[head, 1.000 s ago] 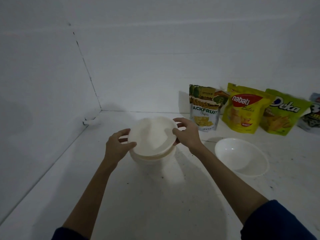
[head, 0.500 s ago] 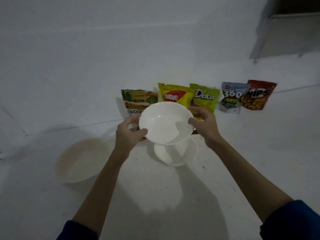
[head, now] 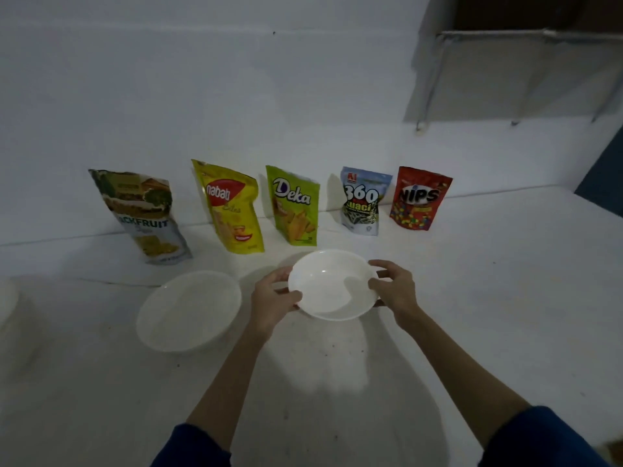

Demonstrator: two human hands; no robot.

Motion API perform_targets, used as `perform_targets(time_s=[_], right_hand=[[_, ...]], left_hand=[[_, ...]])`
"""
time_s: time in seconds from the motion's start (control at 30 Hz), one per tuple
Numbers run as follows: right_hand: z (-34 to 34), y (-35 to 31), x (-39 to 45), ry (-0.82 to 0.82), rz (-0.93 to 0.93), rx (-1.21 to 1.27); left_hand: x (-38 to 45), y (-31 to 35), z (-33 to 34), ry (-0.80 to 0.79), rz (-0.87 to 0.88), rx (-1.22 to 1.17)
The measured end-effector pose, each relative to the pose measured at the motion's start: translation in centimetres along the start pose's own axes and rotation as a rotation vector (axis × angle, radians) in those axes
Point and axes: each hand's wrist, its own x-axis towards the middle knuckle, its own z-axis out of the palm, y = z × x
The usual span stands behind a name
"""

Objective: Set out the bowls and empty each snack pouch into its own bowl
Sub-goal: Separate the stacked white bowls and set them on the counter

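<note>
Both hands hold one white bowl [head: 332,284] by its rim, my left hand [head: 273,298] on its left side and my right hand [head: 392,288] on its right, low over the white table in front of the Deka pouch. A second white bowl [head: 188,310] rests on the table to the left. Several snack pouches stand in a row along the back wall: jackfruit chips [head: 143,215], yellow Nabati [head: 231,207], green Deka [head: 294,205], 360 Kuaci [head: 362,202] and red Nips [head: 418,198].
The edge of the remaining bowl stack [head: 6,299] shows at the far left. The white table [head: 472,298] meets a white wall behind the pouches. A metal-framed shelf [head: 526,72] hangs on the wall at the upper right.
The bowl in my hands has moved right and down, past the bowl resting on the table, to a spot in front of the Deka pouch. My view has swung right.
</note>
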Motion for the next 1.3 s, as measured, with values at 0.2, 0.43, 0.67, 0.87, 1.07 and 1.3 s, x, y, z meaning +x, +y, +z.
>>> perform_targets(time_s=[0.2, 0.43, 0.67, 0.87, 1.07, 1.3], right_hand=[[-1.1, 1.7, 2.2, -0.043, 0.04, 0.004], [-1.8, 1.9, 3.3, -0.086, 0.002, -0.064], [-2.7, 1.8, 3.1, -0.067, -0.074, -0.308], [1.1, -2.2, 1.2, 0.012, -0.439, -0.441], [14.8, -7.1, -3.7, -0.334, -0.554, -0.322], [32.6, -10.3, -11.3, -0.667, -0.544, -0.299]], left_hand=[[0.2, -0.7, 2.1, 0.066, -0.039, 0.036], [0.6, -1.0, 2.8, 0.095, -0.006, 0.097], [0.0, -0.5, 2.2, 0.043, -0.022, 0.221], [-0.9, 3.3, -2.1, 0.113, 0.141, 0.352], [-4.2, 7.8, -13.3, 0.268, 0.274, 0.465], [-9.0, 7.2, -32.8, 0.706, 0.274, 0.776]])
